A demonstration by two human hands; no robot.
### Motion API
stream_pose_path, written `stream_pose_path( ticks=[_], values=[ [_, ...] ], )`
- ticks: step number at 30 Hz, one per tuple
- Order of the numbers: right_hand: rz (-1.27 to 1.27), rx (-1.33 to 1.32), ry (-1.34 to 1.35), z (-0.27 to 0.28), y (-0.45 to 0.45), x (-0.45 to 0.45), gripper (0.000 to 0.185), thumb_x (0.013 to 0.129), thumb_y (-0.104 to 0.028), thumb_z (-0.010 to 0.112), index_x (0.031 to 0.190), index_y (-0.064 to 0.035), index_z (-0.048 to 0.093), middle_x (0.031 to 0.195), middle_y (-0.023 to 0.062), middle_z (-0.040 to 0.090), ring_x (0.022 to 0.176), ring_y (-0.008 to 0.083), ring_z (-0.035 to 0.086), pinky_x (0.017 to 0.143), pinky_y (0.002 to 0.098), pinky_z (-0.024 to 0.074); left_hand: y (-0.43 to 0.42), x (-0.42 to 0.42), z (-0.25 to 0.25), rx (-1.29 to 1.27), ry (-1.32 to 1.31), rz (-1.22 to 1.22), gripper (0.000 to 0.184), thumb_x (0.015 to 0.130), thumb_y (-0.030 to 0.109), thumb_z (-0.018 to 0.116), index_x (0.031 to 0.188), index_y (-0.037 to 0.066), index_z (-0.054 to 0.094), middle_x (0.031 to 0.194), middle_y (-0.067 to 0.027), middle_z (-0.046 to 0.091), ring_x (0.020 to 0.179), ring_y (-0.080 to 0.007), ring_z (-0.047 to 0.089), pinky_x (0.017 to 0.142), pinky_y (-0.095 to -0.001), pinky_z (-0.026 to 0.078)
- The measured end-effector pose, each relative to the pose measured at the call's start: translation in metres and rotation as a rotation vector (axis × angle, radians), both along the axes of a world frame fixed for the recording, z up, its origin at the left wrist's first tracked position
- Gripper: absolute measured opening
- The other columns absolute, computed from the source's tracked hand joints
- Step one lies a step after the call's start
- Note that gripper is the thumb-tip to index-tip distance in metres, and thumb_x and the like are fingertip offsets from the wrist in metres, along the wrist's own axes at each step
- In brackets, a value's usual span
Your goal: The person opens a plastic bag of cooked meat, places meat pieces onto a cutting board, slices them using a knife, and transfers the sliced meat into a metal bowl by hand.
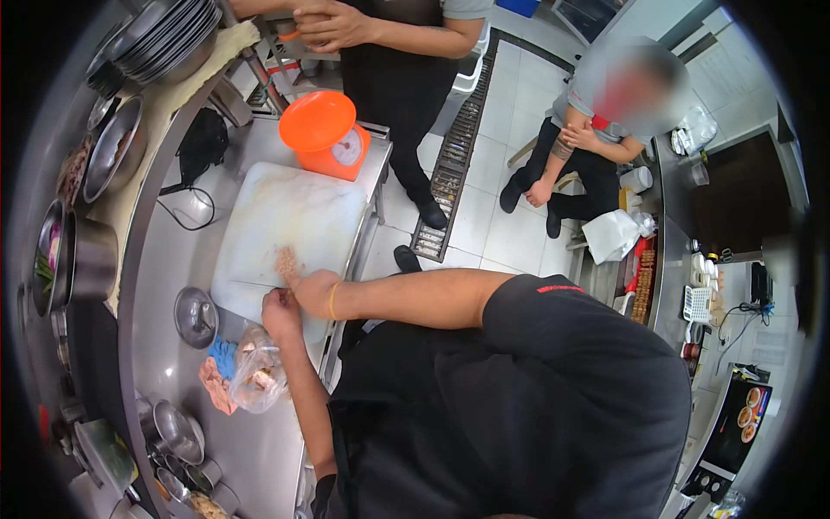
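A white cutting board (290,212) lies on the steel table. A small heap of pinkish chopped food (286,262) sits near its front edge. My right hand (316,292), with a yellow band at the wrist, is closed right beside the heap; what its fingers hold is hidden. Just next to it, my left hand (281,313) has curled fingers over the board's edge, and I cannot make out anything in them. A thin dark line crosses the board by my hands. Near my left wrist sits a clear plastic bag (258,381) with pale pieces inside.
An orange scale (333,138) stands beyond the board. A metal lid (195,317), a blue cloth (222,356) and a pink cloth (216,385) lie near the bag. Steel bowls (179,430) and a shelf of plates (164,39) flank the table. Two people are nearby, one seated (596,130).
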State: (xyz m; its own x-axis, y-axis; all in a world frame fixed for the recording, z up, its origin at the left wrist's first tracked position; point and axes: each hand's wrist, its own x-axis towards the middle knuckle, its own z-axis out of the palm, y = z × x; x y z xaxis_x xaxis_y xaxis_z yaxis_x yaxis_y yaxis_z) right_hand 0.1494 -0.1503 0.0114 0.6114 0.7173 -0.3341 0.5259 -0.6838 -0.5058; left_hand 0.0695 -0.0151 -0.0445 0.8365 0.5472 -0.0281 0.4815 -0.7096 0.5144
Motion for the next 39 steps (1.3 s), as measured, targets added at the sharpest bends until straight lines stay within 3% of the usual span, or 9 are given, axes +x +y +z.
stream_pose_path(
  ticks=[6, 8, 10, 15, 18, 24, 30, 34, 39],
  values=[
    [0.131, 0.045, -0.019, -0.028, -0.007, 0.006, 0.043, 0.099, -0.015, 0.051, 0.135, 0.0079, 0.051, 0.093, 0.0260, 0.077, 0.086, 0.0404, 0.078, 0.073, 0.0528, 0.0614, 0.003, -0.002, -0.008, 0.093, -0.029, -0.064, 0.018, 0.090, 0.021, 0.075, 0.102, 0.008, 0.077, 0.101, -0.0168, 0.074, 0.095, -0.0393, 0.072, 0.084, -0.0479, 0.058],
    [0.160, 0.018, -0.031, -0.029, -0.005, 0.013, 0.063, 0.100, -0.019, 0.048, 0.153, 0.0118, 0.033, 0.105, 0.0324, 0.075, 0.084, 0.0413, 0.078, 0.072, 0.0557, 0.0611, 0.003, 0.000, -0.010, 0.071, -0.008, -0.044, 0.022, 0.092, 0.027, 0.074, 0.104, 0.009, 0.077, 0.103, -0.0180, 0.074, 0.099, -0.0409, 0.070, 0.087, -0.0500, 0.057],
    [0.229, -0.010, 0.075, -0.017, -0.003, 0.028, 0.071, 0.102, -0.023, 0.045, 0.155, 0.0180, 0.023, 0.127, 0.0393, 0.066, 0.103, 0.0461, 0.074, 0.088, 0.0557, 0.0588, 0.000, 0.002, -0.004, 0.105, 0.008, -0.051, 0.023, 0.091, 0.026, 0.074, 0.106, 0.009, 0.077, 0.103, -0.0177, 0.074, 0.101, -0.0401, 0.070, 0.089, -0.0503, 0.057],
    [0.330, -0.071, 0.026, 0.016, -0.005, 0.036, 0.050, 0.103, -0.022, 0.047, 0.145, 0.0052, 0.049, 0.117, 0.0332, 0.072, 0.107, 0.0463, 0.072, 0.093, 0.0546, 0.0562, 0.002, -0.009, -0.005, 0.029, -0.035, 0.029, 0.029, 0.084, 0.019, 0.082, 0.109, 0.006, 0.076, 0.107, -0.0158, 0.074, 0.098, -0.0322, 0.074, 0.088, -0.0440, 0.059],
    [0.193, -0.067, 0.025, 0.019, -0.004, 0.025, 0.035, 0.104, -0.023, 0.060, 0.125, 0.0050, 0.058, 0.108, 0.0288, 0.074, 0.106, 0.0440, 0.072, 0.092, 0.0547, 0.0551, 0.002, -0.008, -0.001, -0.010, -0.012, 0.045, 0.027, 0.085, 0.018, 0.082, 0.108, 0.005, 0.076, 0.107, -0.0150, 0.073, 0.098, -0.0298, 0.074, 0.089, -0.0431, 0.059],
    [0.185, -0.006, -0.001, -0.023, -0.007, 0.009, 0.040, 0.103, -0.025, 0.062, 0.129, 0.0047, 0.053, 0.100, 0.0277, 0.074, 0.096, 0.0460, 0.073, 0.087, 0.0559, 0.0563, 0.001, -0.007, -0.002, -0.009, -0.026, 0.031, 0.019, 0.088, 0.016, 0.078, 0.105, 0.008, 0.078, 0.108, -0.0128, 0.074, 0.098, -0.0320, 0.073, 0.088, -0.0443, 0.059],
    [0.220, 0.053, -0.026, -0.033, 0.008, 0.026, 0.038, 0.103, -0.024, 0.059, 0.129, 0.0037, 0.053, 0.106, 0.0290, 0.074, 0.100, 0.0461, 0.073, 0.088, 0.0558, 0.0562, 0.002, -0.009, -0.003, 0.003, -0.062, -0.004, 0.020, 0.087, 0.014, 0.077, 0.107, 0.009, 0.077, 0.110, -0.0134, 0.073, 0.099, -0.0352, 0.072, 0.087, -0.0464, 0.058],
    [0.291, 0.026, -0.086, -0.001, 0.006, 0.041, 0.041, 0.101, -0.027, 0.063, 0.130, 0.0005, 0.055, 0.105, 0.0283, 0.074, 0.103, 0.0452, 0.072, 0.090, 0.0546, 0.0561, 0.004, -0.009, 0.002, 0.041, -0.059, 0.018, 0.020, 0.087, 0.014, 0.077, 0.107, 0.009, 0.075, 0.109, -0.0149, 0.073, 0.100, -0.0369, 0.071, 0.087, -0.0468, 0.058],
    [0.193, -0.055, -0.182, 0.025, -0.025, 0.055, 0.037, 0.102, -0.029, 0.063, 0.124, -0.0003, 0.055, 0.095, 0.0255, 0.075, 0.094, 0.0450, 0.073, 0.081, 0.0561, 0.0569, -0.002, -0.006, 0.002, -0.008, -0.024, 0.032, 0.016, 0.088, 0.013, 0.077, 0.102, 0.008, 0.072, 0.106, -0.0156, 0.072, 0.097, -0.0363, 0.072, 0.085, -0.0466, 0.058]
  ],
)
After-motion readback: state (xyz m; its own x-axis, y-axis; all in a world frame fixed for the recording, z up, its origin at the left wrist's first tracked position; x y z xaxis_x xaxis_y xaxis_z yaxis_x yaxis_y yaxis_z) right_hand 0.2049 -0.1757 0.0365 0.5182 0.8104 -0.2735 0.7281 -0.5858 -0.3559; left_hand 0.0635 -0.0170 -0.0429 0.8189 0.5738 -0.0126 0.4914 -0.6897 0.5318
